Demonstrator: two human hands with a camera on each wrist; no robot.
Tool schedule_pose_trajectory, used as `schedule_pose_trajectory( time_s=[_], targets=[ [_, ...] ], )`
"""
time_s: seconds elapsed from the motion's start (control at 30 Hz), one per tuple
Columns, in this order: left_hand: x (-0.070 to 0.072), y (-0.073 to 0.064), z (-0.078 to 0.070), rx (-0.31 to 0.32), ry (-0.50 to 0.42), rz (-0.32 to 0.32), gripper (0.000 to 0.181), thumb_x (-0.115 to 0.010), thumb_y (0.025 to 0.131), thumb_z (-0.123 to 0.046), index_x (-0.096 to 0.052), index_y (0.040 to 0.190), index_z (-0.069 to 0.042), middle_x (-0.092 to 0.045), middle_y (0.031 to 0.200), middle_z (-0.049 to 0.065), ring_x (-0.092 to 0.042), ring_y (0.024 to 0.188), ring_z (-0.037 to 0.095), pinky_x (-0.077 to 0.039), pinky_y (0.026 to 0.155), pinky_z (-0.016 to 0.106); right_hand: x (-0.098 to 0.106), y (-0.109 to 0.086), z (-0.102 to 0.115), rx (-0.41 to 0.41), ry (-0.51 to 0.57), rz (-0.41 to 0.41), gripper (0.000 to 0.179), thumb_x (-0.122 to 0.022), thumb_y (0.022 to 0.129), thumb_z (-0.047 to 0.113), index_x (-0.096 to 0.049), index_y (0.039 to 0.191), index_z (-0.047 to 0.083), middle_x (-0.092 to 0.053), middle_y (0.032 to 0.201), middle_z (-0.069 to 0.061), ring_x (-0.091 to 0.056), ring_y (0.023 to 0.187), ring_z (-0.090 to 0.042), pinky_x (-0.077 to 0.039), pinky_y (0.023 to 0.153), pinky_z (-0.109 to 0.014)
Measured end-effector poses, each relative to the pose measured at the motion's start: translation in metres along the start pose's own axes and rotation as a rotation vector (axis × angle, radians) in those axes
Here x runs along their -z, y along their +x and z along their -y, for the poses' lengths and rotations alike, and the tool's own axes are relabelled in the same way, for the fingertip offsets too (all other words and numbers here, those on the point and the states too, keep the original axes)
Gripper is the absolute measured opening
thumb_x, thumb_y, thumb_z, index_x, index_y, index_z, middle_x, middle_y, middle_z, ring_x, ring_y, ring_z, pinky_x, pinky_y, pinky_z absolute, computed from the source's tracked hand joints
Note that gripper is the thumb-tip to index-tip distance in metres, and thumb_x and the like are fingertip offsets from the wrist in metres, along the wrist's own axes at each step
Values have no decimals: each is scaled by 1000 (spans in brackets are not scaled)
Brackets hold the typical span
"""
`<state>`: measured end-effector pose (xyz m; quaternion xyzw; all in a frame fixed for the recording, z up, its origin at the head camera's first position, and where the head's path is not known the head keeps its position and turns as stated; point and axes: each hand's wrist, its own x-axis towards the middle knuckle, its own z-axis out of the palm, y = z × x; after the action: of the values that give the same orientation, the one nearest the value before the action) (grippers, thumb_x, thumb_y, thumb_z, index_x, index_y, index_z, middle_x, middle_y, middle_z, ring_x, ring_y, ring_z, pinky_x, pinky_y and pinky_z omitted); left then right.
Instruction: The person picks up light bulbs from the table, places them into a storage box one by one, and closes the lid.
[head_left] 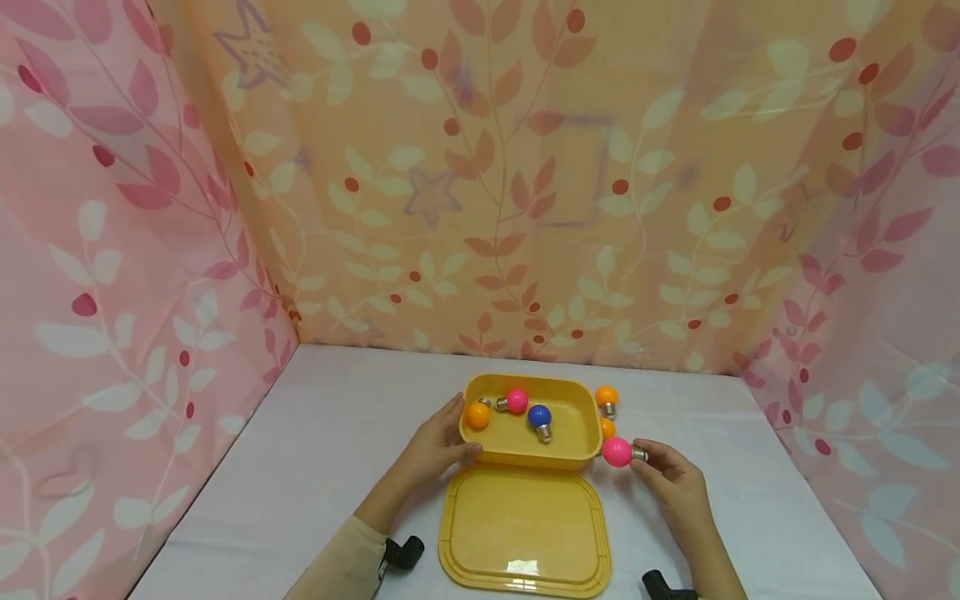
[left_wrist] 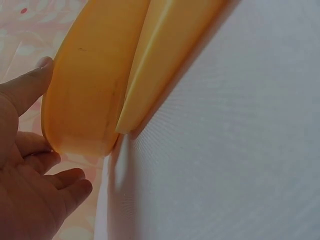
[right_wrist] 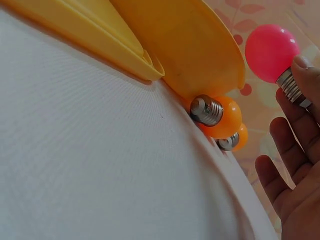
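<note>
Held pink bulb (head_left: 617,452) is off the table (head_left: 240,483), just beside the near right corner of the yellow box (head_left: 576,412). Right hand (head_left: 678,483) pinches it by the screw base (right_wrist: 290,86), thumb against fingers, other fingers spread. Left hand (head_left: 427,450): fingers loosely apart, touching the box's left end (left wrist view is dim; how firmly they press is unclear).

Handling, judging by looks: light, rigid, globe smooth and probably slippery, maybe breakable if knocked on the rim. Threaded base is the sane hold; ridges give grip.

Count: six bulbs. Box has three: one orange bulb (head_left: 477,416), one second pink bulb (head_left: 517,400), one blue bulb (head_left: 539,416). By its right end, two loose orange bulbs (head_left: 607,394). In hand, one. One box, one lid (head_left: 525,525) lying flat in front.
</note>
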<state>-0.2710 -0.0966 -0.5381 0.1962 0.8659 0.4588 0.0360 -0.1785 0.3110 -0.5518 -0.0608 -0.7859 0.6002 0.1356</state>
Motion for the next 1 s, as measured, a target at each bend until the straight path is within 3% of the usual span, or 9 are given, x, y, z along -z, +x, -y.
schedule_pose_trajectory(
  time_s=[0.27, 0.5, 0.67, 0.83, 1.0],
  targets=[
    [-5, 2, -3, -2, -42, 9, 92, -83, 88, -35, -33, 160, -8, -22, 170, 8, -23, 156, 32, -21, 125, 56, 5, -4, 29, 82, -47, -52, 44, -81, 90, 16, -68, 129, 1, -72, 109, 17, -62, 98, -2, -54, 83, -10],
    [-1, -2, -1, 11, -29, -11, 91, -83, 87, -34, -35, 159, -8, -25, 169, 8, -24, 156, 31, -21, 125, 56, -6, 2, 49, 178, -123, 47, 42, -82, 89, 20, -70, 127, 7, -73, 121, -5, -62, 102, -1, -52, 88, -9],
    [2, -5, -6, 12, -33, -24, 90, -84, 87, -34, -37, 158, -7, -27, 168, 9, -26, 155, 33, -21, 125, 56, -14, 7, 64, 162, -278, 98, 45, -82, 87, 38, -71, 127, 18, -71, 124, 1, -60, 109, -6, -48, 92, -10],
    [3, -6, -10, 37, -27, -30, 89, -84, 86, -35, -38, 158, -8, -29, 168, 8, -27, 155, 34, -22, 124, 58, -17, 12, 78, 205, -390, 141, 44, -83, 85, 44, -72, 123, 27, -71, 121, 9, -60, 110, -14, -51, 94, -25],
    [2, -5, -10, 41, -27, -33, 89, -85, 86, -35, -39, 158, -9, -30, 168, 7, -28, 154, 34, -22, 124, 58, -19, 17, 93, 262, -400, 232, 42, -85, 83, 40, -73, 121, 23, -72, 116, 11, -60, 108, -16, -54, 94, -40]
  ],
)
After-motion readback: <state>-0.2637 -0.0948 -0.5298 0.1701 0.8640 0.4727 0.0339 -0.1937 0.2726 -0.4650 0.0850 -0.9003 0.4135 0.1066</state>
